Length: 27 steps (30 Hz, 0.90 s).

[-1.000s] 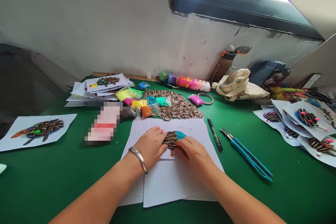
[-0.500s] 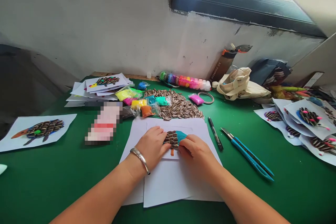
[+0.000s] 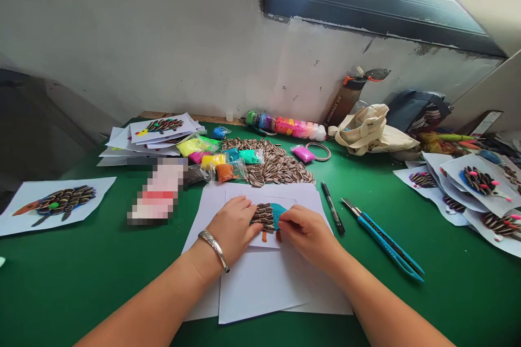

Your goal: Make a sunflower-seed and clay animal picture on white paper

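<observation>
A small white card bears a teal clay shape (image 3: pixel 280 210) partly covered with striped sunflower seeds (image 3: pixel 263 215), with orange clay legs below. It lies on a stack of white paper sheets (image 3: pixel 260 276) on the green table (image 3: pixel 81 276). My left hand (image 3: pixel 234 227), with a silver bangle on the wrist, rests flat on the card's left side, fingers stretched to the seeds. My right hand (image 3: pixel 305 233) has its fingers curled and pinched at the shape's lower right edge. What the fingertips hold is hidden.
A heap of loose sunflower seeds (image 3: pixel 277 165) and small bags of coloured clay (image 3: pixel 215 160) lie behind the card. A black pen (image 3: pixel 332 207) and a blue utility knife (image 3: pixel 382 238) lie to the right. Finished seed pictures sit at far left (image 3: pixel 55 200) and far right (image 3: pixel 480 181).
My right hand has drawn slightly right and back, uncovering both orange legs and more of the teal clay. The left hand stays put.
</observation>
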### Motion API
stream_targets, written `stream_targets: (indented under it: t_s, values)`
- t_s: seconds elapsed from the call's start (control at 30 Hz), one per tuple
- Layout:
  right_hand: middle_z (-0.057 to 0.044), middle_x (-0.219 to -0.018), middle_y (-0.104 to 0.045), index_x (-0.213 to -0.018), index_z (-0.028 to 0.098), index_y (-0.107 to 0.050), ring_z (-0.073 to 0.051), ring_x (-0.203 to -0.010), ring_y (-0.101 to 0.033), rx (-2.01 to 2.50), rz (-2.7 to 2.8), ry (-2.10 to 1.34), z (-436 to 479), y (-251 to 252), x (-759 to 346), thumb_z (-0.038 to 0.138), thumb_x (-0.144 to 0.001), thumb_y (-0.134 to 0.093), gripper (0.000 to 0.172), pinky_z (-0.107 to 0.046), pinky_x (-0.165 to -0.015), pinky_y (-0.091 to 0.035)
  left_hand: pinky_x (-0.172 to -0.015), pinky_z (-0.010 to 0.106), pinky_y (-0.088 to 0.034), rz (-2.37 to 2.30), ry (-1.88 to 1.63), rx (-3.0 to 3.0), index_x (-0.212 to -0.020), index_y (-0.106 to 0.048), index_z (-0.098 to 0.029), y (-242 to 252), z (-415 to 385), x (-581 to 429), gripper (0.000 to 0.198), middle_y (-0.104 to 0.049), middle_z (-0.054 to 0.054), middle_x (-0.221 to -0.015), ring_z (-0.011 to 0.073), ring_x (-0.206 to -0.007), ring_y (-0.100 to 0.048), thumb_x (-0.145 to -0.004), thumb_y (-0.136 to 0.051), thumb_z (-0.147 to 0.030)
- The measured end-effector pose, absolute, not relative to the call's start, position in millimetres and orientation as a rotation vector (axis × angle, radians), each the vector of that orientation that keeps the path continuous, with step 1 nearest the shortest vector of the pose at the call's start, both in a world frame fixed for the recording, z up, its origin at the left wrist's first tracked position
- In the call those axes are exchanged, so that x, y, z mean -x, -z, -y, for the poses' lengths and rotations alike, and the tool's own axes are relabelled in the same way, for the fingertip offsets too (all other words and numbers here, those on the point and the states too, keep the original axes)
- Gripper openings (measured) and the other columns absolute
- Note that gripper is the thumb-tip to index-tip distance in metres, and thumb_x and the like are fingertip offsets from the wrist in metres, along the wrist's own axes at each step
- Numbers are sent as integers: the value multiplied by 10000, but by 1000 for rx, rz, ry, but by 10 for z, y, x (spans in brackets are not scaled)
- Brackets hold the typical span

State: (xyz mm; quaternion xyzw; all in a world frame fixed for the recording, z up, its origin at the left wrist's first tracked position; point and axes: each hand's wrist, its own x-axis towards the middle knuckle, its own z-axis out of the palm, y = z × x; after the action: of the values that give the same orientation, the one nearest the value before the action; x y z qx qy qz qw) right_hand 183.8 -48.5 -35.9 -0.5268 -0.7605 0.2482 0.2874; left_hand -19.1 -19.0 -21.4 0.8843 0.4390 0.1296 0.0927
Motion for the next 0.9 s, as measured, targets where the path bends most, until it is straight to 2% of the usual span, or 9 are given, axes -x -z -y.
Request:
stream_targets:
  t_s: [0.27,0.43,0.57,0.7,0.9]
  values:
    - [-7,-709,-631,-757,185,-663,-139,-677,-563,1457,1805,-783,376,330,-1953,249,-843,-558,150,-254,-631,-425,-946,387,-466,-1280,-428,-2608,-968,-657,-136,165,170,210,173,-681,104,-990,249,-995,-600,-861,-552,-223]
    - [-9,-718,-642,-767,186,-666,-141,-680,-567,1452,1773,-785,358,380,-1977,263,-840,-554,154,-258,-633,-443,-906,373,-486,-1274,-462,-2583,-976,-658,-144,190,157,237,222,-679,98,-991,230,-972,-610,-891,-456,-179]
    - [-15,-732,-641,-803,186,-689,-138,-688,-570,1390,1839,-723,375,386,-1996,212,-840,-541,154,-255,-639,-448,-892,377,-491,-1261,-475,-2608,-960,-664,-173,196,143,250,246,-692,77,-963,223,-964,-618,-888,-429,-182]
    - [-29,-831,-626,-905,217,-730,-123,-726,-577,1253,2014,-758,463,305,-2000,104,-826,-513,257,-235,-662,-448,-899,375,-488,-1248,-448,-2637,-951,-668,-178,188,135,256,251,-701,70,-942,221,-958,-623,-879,-427,-173]
    - [-9,-856,-586,-876,278,-751,-90,-665,-537,1297,2186,-741,550,215,-2003,25,-812,-482,375,-209,-632,-410,-905,374,-487,-1261,-411,-2652,-943,-668,-171,167,123,257,240,-700,74,-959,225,-977,-622,-884,-435,-179]
